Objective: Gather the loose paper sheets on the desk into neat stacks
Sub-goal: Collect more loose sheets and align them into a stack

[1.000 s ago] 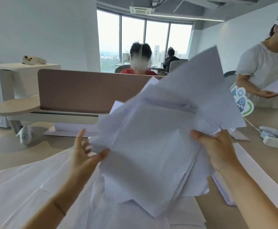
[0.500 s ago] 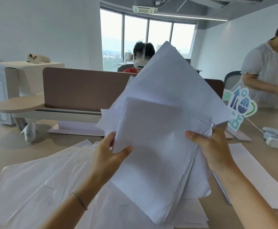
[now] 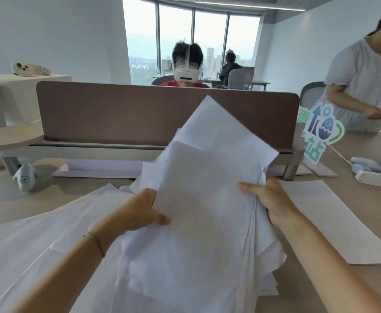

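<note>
An uneven bundle of white paper sheets [image 3: 207, 195] is held up above the desk, its corners fanned out toward the brown divider. My left hand [image 3: 139, 211] grips the bundle's left edge, thumb on the front sheet. My right hand [image 3: 270, 199] grips its right edge, thumb across the top. More loose white sheets [image 3: 38, 245] lie spread over the desk at the left and under the bundle. A separate sheet [image 3: 334, 222] lies flat on the desk at the right.
A brown desk divider [image 3: 128, 114] stands behind the paper. A person in a white headset sits beyond it. Another person [image 3: 365, 75] holds paper at the far right. A green-blue sign [image 3: 320, 132] and white devices [image 3: 372, 172] stand right.
My left hand has closed onto the bundle's left edge. The bundle has come lower and its sheets have drawn closer together. The camera view has tilted down.
</note>
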`<state>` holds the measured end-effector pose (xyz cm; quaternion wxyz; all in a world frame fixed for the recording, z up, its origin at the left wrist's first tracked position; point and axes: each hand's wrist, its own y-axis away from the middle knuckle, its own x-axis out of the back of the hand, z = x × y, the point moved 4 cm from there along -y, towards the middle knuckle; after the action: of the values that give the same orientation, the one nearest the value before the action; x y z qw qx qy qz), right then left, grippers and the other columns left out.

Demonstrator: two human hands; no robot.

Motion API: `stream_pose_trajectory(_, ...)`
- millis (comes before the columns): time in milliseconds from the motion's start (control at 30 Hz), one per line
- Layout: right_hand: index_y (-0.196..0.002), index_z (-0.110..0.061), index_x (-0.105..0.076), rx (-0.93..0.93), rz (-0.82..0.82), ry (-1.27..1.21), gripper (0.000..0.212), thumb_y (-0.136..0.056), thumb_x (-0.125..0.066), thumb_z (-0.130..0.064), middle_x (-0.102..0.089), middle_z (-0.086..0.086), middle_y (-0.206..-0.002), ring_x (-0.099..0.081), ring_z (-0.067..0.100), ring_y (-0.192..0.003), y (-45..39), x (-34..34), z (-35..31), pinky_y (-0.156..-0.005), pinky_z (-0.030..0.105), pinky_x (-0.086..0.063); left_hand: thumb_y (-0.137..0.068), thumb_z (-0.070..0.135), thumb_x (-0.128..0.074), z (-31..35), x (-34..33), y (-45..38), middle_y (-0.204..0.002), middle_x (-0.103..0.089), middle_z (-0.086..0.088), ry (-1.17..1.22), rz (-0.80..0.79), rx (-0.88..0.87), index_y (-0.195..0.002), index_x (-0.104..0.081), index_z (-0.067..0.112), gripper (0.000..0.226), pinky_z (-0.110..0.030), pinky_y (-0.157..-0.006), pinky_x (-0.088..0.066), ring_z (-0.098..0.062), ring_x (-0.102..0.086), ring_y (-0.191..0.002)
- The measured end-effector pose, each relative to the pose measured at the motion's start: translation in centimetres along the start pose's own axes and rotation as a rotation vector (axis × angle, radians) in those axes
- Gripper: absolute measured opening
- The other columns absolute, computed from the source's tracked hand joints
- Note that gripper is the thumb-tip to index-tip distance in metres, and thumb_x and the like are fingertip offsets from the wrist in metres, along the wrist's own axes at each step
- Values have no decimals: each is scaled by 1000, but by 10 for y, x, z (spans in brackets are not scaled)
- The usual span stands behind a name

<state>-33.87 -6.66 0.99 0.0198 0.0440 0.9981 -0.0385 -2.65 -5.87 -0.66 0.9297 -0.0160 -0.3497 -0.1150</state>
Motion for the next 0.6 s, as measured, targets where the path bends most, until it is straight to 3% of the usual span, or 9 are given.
stream_pose_trajectory(67,-114,-25,-73,-107,-24,-46,22,-93,-72,-18,-79,3,-116,-77,19,-99,-4,1,20,-91,37,-56,-70,14,-86,-15,-7,-3,-85,-80,1,30,24,-15,-92,-78,19,24,-30,-75,-61,-14,-74,-80)
stream_pose_trajectory(133,-104,-44,-72,-202,-4,-70,11,-95,-69,-38,-79,-10,-109,-72,16,-106,-6,6,37,-98,39,-50,-78,10,-82,-26,-7,-2,-82,-78,6,73,57,-37,-94,-76,24,22,-24,-72,-55,-6,-73,-77)
stream_pose_trajectory(200,-100,-41,-76,-308,9,-34,11,-92,-70,-46,-80,-6,-108,-71,17,-104,-8,11,52,-98,41,-51,-74,16,-80,-38,-2,0,-85,-79,7,224,72,-27,-98,-75,20,25,-28,-75,-56,-11,-75,-80)
stream_pose_trajectory(300,-96,-18,-79,-329,-20,149,15,-82,-76,-17,-78,15,-109,-76,27,-95,-8,17,69,-80,39,-60,-66,13,-72,-55,9,-3,-86,-78,-1,422,123,-21,-98,-75,7,33,-38,-76,-59,-26,-75,-84)
stream_pose_trajectory(400,-99,-15,-77,-289,-20,221,29,-80,-73,6,-81,11,-101,-78,26,-89,-6,21,72,-77,39,-61,-62,7,-71,-60,10,-7,-90,-78,-15,511,155,-12,-100,-74,2,38,-36,-71,-61,-33,-74,-84)
stream_pose_trajectory(500,-90,-36,-79,-198,-42,185,46,-81,-73,8,-81,-10,-94,-77,9,-86,-5,19,64,-80,36,-62,-60,6,-72,-64,2,-13,-90,-79,-15,557,148,37,-92,-78,6,32,-40,-75,-61,-35,-75,-85)
stream_pose_trajectory(600,-110,-29,-73,-166,-67,149,40,-87,-70,4,-80,-4,-105,-77,14,-95,-6,23,64,-80,34,-59,-60,6,-70,-61,1,-19,-88,-78,-16,584,237,40,-86,-77,9,27,-47,-84,-58,-36,-72,-83)
